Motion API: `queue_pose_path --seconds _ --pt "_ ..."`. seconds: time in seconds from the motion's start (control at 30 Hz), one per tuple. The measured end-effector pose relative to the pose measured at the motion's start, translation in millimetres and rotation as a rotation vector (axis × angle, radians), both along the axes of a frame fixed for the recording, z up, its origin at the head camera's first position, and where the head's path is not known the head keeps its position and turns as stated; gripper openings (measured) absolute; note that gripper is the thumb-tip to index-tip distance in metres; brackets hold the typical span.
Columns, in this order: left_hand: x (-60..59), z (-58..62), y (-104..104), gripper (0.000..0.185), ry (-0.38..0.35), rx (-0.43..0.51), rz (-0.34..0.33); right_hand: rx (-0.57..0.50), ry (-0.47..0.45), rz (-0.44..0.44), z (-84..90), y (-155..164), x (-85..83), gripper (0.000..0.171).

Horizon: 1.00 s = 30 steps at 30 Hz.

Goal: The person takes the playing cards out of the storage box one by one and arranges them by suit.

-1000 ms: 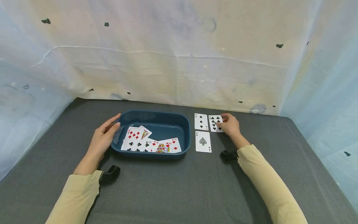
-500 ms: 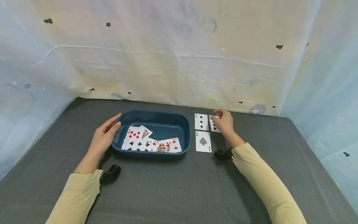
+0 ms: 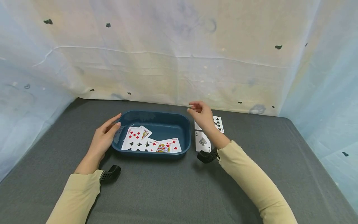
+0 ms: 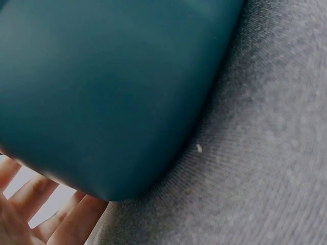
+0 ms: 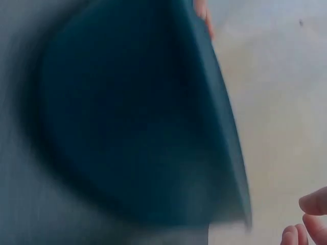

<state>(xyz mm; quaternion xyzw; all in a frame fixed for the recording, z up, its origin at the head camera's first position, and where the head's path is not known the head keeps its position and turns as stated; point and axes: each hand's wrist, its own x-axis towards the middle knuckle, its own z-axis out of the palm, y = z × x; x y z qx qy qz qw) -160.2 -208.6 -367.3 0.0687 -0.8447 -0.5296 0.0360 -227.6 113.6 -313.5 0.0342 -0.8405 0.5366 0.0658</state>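
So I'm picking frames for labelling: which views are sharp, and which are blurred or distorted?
Head view: sharp, evenly lit, faces of the cards in the tray readable, wide-angle bend at the edges. Left wrist view: clear but so close that the tray fills it, left hand cropped. Right wrist view: motion-blurred, tray smeared, only fingertips of the right hand show.

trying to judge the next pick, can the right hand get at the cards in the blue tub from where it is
Probably yes. The right hand hovers empty by the tub's open right rim, and the cards lie uncovered inside; the left hand rests on the far side.

Even soft light, r. wrist blurry
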Motion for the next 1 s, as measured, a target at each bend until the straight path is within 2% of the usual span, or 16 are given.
queue_pose_path --seconds 0.13,0.3,0.43,0.77,0.87,1.0 --pt "-0.9 0.2 1 0.052 -0.009 -0.005 0.008 -0.009 0.005 0.077 3.9 -25 8.3 0.032" --pt "-1.1 0.0 3 0.052 -0.003 -0.001 0.004 -0.023 -0.02 0.205 -0.8 -52 19.4 0.035" --pt "-0.7 -0.6 5 0.052 0.005 0.002 -0.006 -0.017 -0.065 0.285 -7.2 -69 27.0 0.034" --pt "-1.6 -0.9 6 0.052 0.011 -0.006 -0.001 -0.012 -0.204 0.411 -11.6 -106 34.4 0.037" --pt "-1.7 -1.3 7 0.052 0.002 -0.005 0.003 0.028 -0.223 0.455 -16.1 -111 35.1 0.037" --pt "-1.5 -0.4 6 0.052 -0.006 -0.002 0.001 0.142 -0.263 0.505 -22.4 -113 35.9 0.04"
